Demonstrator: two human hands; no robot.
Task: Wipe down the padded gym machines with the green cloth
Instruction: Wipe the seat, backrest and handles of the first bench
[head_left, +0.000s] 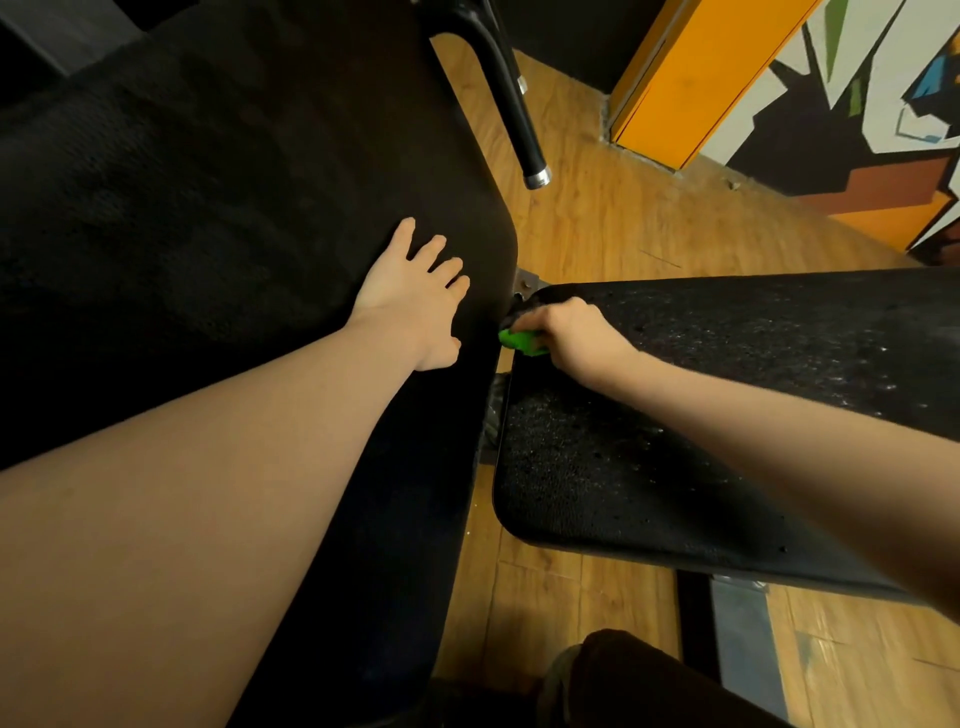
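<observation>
Wood flooring (597, 218) shows between two black pads. At the near corner of the seat pad (649, 467), the right hand (574, 332) is curled tight over the green cloth (522, 343), only a bunched edge poking out by the thumb side, pressed against the pad. That cloth looks soft, light and easily wadded, best held balled in the palm. Left of the seat pad, the left hand (415, 296) lies flat, fingers spread, on the large back pad (234, 208), holding nothing.

A gym: black padded bench (727, 415) (speckled), wood floor (597, 218), painted mural wall (857, 93).
</observation>
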